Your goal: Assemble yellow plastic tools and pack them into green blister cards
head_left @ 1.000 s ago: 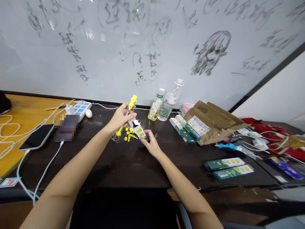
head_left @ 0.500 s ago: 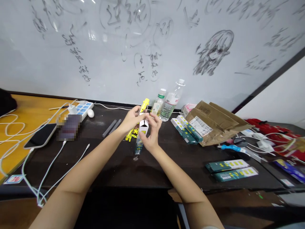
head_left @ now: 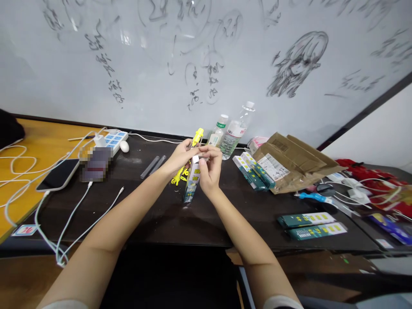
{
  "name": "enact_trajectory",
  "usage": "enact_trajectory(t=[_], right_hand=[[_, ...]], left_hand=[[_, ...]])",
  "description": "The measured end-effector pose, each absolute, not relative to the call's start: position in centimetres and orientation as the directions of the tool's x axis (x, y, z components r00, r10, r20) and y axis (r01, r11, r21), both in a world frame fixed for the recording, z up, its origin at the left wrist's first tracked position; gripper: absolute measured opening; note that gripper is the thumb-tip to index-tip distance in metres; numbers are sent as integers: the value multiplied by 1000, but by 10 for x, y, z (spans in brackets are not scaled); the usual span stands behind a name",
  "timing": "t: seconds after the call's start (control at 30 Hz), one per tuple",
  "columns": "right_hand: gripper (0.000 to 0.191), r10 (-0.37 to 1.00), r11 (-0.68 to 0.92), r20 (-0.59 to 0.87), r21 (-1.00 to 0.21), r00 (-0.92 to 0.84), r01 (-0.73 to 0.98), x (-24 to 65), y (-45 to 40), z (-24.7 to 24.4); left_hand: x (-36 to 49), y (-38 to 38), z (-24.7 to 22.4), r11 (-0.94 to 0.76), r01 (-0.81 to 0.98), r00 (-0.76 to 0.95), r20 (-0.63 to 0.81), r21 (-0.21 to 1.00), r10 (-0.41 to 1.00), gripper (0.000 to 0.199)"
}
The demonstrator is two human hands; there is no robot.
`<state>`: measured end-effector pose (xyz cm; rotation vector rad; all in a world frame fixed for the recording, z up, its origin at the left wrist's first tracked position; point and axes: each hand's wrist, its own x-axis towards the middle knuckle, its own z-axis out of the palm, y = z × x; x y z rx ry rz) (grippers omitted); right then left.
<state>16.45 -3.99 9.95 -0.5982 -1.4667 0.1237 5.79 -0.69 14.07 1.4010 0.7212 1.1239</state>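
Observation:
A narrow green-and-white carton (head_left: 192, 185) with yellow squares stands nearly upright over the table, its small white end uppermost. My right hand (head_left: 210, 171) is closed on the upper part of this carton, thumb along its side. My left hand (head_left: 184, 155) is closed on a bright yellow plastic piece (head_left: 197, 136) that sticks up past its fingers. The left fingertips meet those of the right hand just above the carton's top; what lies between them is hidden. Several loose yellow plastic pieces (head_left: 181, 174) lie behind the carton, partly covered.
Two clear strips (head_left: 153, 167) lie left of my hands. Beyond them stand a small bottle (head_left: 219, 131) and a larger water bottle (head_left: 237, 133). Similar cartons (head_left: 317, 231) lie at right, near a brown paper package (head_left: 291, 161). Phones (head_left: 58, 175) and white cables occupy the left side.
The carton's top showed flaps with dark gaps before; now its white end looks closed. The right fingers have moved in over the top. The whole view has shifted slightly.

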Motion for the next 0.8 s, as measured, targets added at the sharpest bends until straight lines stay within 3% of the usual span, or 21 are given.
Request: enact_trajectory(t=[0.13,0.33,0.57,0.67,0.8], right_hand=[[8,442,815,879,-476,175,331,163,-42,97],[13,439,793,889,-451,129,409,166,-41,93],[18,519,775,854,-491,43,397,167,-38,90],[17,524,781,851,-493,26,384,166,-40,89],[18,519,803,854,-501,37,323,165,-42,87]], left_hand=[[60,-6,137,-236,-173,254,275,956,927,19],[52,-14,139,-421,-134,-36,420,897,907,28],[33,-34,154,-611,66,130,600,789,789,20],[27,-34,157,-659,210,188,632,722,752,19],[16,-32,156,-674,268,183,650,688,737,19]])
